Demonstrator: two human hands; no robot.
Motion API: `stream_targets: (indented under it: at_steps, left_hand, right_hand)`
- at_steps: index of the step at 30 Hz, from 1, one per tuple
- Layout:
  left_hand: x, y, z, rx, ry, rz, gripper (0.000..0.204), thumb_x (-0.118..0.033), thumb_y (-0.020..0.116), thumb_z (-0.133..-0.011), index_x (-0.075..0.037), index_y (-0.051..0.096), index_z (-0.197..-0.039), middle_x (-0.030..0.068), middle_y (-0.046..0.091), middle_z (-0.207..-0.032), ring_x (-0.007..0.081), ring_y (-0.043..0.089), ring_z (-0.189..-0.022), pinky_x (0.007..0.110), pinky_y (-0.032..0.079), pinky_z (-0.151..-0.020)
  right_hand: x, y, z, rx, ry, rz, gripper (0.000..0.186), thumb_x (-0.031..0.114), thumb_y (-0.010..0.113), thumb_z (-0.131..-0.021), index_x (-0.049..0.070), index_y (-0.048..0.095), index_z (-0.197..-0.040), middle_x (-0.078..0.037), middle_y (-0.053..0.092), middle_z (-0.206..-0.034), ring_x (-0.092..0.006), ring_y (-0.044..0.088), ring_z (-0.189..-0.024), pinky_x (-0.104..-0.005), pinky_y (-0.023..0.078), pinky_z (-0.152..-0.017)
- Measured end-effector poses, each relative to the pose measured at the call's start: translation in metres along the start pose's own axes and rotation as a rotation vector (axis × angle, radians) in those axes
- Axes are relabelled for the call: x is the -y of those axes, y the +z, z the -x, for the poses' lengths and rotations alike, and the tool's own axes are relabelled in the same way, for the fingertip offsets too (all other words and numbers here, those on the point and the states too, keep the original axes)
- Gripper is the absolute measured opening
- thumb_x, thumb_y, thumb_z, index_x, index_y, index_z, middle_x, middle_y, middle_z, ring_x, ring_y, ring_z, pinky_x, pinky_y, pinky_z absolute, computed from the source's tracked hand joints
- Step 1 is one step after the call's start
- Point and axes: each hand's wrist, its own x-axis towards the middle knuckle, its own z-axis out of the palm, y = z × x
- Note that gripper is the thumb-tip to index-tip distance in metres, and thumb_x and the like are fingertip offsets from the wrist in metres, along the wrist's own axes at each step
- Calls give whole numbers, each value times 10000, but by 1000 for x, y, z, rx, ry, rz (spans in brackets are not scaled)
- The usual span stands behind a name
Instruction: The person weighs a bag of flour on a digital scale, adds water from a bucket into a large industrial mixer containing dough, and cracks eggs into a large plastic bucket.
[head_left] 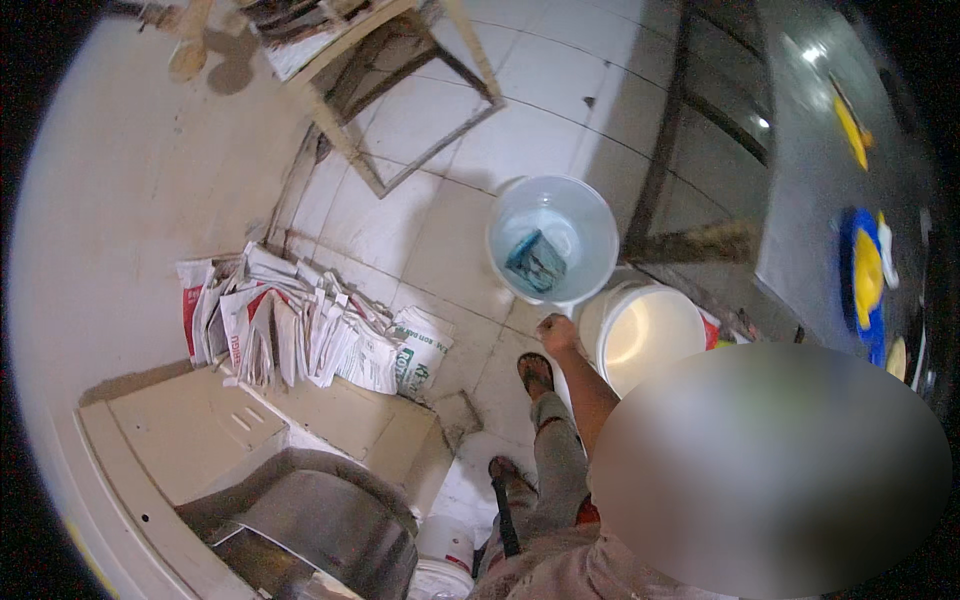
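Observation:
A pale translucent bucket [506, 222] stands out over the tiled floor in the middle of the head view. Inside it lies a crumpled blue-green packet or cloth [537, 262]. My right hand [557, 331] is closed at the bucket's near rim, arm reaching up from the lower right; the exact grip, on rim or handle, is too small to make out. Close to that forearm sits a second, cream-white bucket [590, 335], partly covered by a large blurred oval. The blur also hides my upper arm. My left hand does not show.
Folded paper sacks [300, 325] are stacked on a beige casing [380, 425] at left. Below lie a grey rounded drum [330, 530] and a white pail [445, 545]. A wooden-framed stand [435, 150] is beyond. A dark table [800, 210] at right holds a blue-and-yellow item [868, 280].

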Motion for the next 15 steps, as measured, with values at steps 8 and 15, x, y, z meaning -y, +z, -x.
stream_targets:
  at_steps: [8,15]
  left_hand:
    - [-18,-7,13,-145,64,251,594,-437,316,-952,-22,313,-1377,192,261,-1456,448,227,-1320,625,219,-1010]
    - [-51,-57,8,-298,218,680,568,-416,345,-956,-23,336,-1366,194,292,-1443,435,263,-1312,603,251,-1011]
  right_hand:
    - [-11,-26,219,451,-4,294,523,484,480,-856,87,512,-1195,-196,462,-1244,-380,478,-1115,-521,401,-916]
    - [-127,-55,398,815,392,74,662,595,456,-851,13,597,-1131,-244,505,-1256,-329,489,-1180,-440,395,-972]
